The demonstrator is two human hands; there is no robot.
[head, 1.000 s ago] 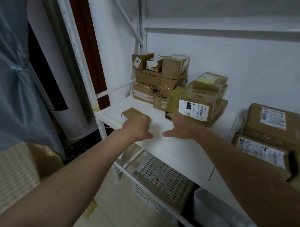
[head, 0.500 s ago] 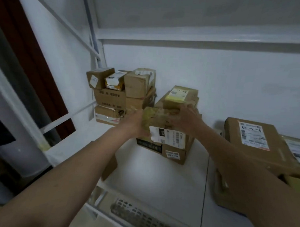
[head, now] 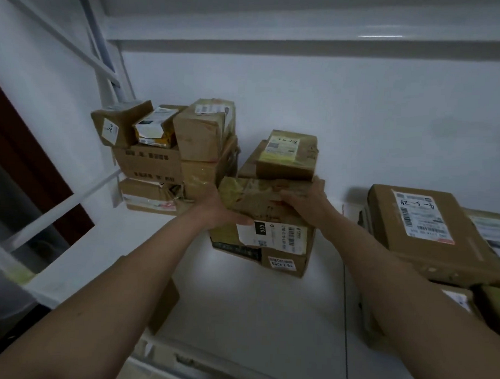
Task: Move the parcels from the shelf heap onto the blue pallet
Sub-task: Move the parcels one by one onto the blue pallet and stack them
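On white shelf [head: 239, 302], L hand [head: 214, 210] & R hand [head: 305, 204] grip taped parcel [head: 259, 201].

White shelf [head: 239, 311] has three lots of cardboard parcels sitting on it. One stack [head: 162, 163] is in the back left corner, another pile [head: 272, 246] mid-back, and big flat boxes [head: 428, 238] along the right edge.

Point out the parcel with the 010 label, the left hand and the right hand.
brown cardboard parcel with the white 010 label [head: 272, 235], head view, on its label
left hand [head: 217, 211], head view, back of hand
right hand [head: 308, 202], head view, back of hand
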